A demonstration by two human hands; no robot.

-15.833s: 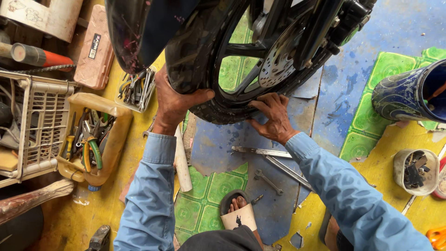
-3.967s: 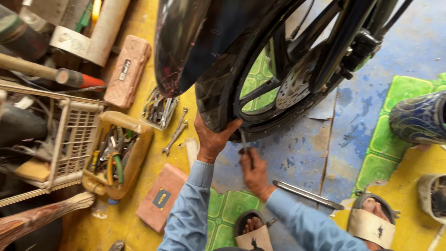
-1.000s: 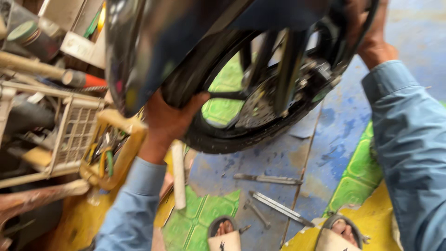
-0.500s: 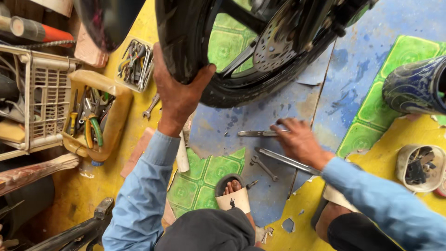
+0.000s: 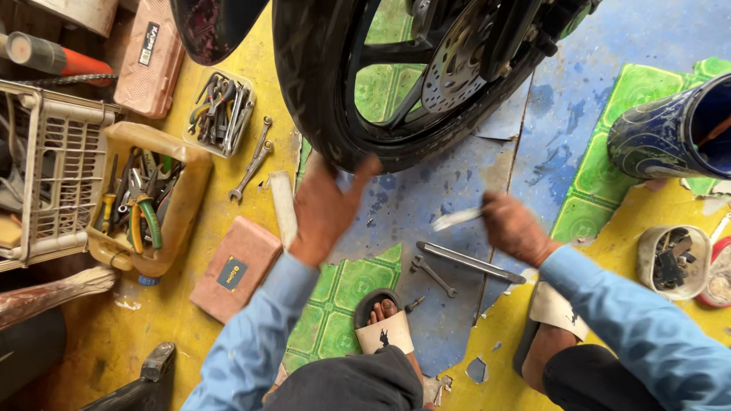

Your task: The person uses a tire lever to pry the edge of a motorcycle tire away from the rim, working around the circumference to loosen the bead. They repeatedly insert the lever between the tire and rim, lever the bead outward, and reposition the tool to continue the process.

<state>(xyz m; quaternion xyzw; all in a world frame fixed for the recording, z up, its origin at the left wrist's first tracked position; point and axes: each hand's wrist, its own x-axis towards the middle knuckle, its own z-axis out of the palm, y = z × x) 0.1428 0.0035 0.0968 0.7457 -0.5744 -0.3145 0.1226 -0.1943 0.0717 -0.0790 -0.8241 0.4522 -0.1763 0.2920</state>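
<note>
A black motorcycle tyre [image 5: 320, 91] on a dark spoked wheel with a silver brake disc [image 5: 457, 57] stands at the top middle. My left hand [image 5: 324, 213] is spread flat just below the tyre, its fingertips at the tread, and holds nothing. My right hand [image 5: 514, 228] is closed around a slim metal tool [image 5: 455, 219], blurred, lifted a little above the floor. A long metal bar [image 5: 470, 262] and a small spanner [image 5: 434, 275] lie on the blue floor beneath that hand.
A yellow cut-open jug of hand tools [image 5: 148, 205], a small tray of spanners [image 5: 221, 113], a white crate [image 5: 57, 175] and two reddish boxes [image 5: 236, 266] sit left. A blue boot [image 5: 670, 133] and a cup of small parts [image 5: 674, 259] sit right. My sandalled feet [image 5: 384, 323] are at the bottom.
My right hand has lifted the slim metal tool off the floor. My left hand has slid down off the tyre's side and opened flat below it.
</note>
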